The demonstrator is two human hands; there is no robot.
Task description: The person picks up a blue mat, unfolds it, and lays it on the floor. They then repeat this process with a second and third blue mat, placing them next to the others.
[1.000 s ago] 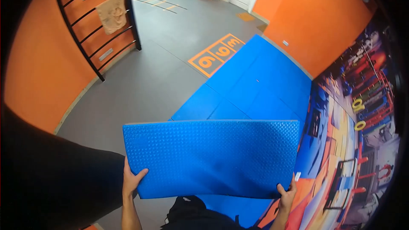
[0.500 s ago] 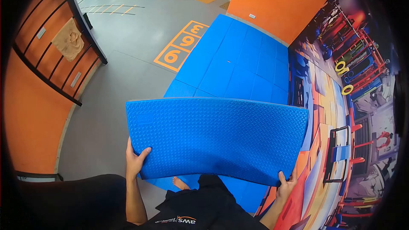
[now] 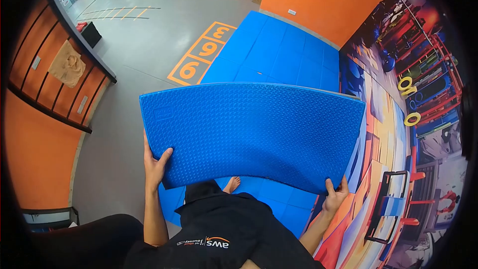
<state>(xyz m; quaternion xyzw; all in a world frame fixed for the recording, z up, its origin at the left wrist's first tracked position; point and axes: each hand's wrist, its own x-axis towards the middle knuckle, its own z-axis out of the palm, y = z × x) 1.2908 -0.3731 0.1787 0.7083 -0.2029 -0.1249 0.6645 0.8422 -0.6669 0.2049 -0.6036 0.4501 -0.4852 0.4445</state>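
Observation:
A blue textured foam mat (image 3: 254, 132) is held up in front of my body, bowed so that its middle arches. My left hand (image 3: 157, 164) grips its left edge, thumb on the near face and fingers hidden behind. At the lower right corner my right hand (image 3: 335, 195) holds it the same way, thumb in front. Beneath and beyond it, blue floor mats (image 3: 279, 45) lie side by side. One bare foot (image 3: 232, 185) shows below the held mat.
An orange wall (image 3: 303, 5) stands ahead, and a printed mural wall (image 3: 378, 119) runs along the right. On the left, black bars (image 3: 55, 65) carry a tan cloth (image 3: 67, 64). Orange numbered squares (image 3: 201, 52) mark the grey floor (image 3: 129, 65). Several people are at the far end.
The held mat has risen in view with both hands, and its bow looks stronger. My view has shifted slightly, and the visible foot is now further right.

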